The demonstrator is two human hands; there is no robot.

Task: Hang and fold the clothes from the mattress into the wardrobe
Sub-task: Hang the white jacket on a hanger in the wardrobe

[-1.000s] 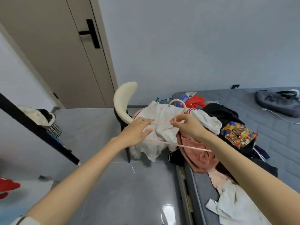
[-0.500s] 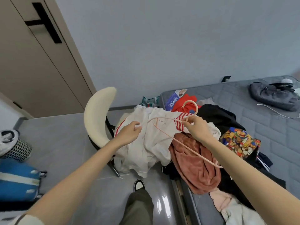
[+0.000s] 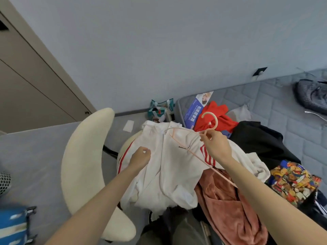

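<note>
right hand (image 3: pixel 216 144) pinches the pink hanger (image 3: pixel 216 122); left hand (image 3: pixel 140 157) grips the white jacket (image 3: pixel 173 167), its black chest script unreadable. blue box (image 3: pixel 193 110), white chinese characters, at the mattress (image 3: pixel 276 110) corner.

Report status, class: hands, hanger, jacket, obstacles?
Right hand pinches pink hanger below hook. Left hand grips white jacket on cream chair. Hanger atop jacket, apparently unthreaded. Nothing blocks.

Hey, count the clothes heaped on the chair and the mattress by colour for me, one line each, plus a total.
White zip jacket with red stripes: 1
Red garment: 1
Black garment: 1
Salmon-pink fleece garment: 1
Multicoloured printed garment: 1
Total: 5 that I can tell apart
</note>
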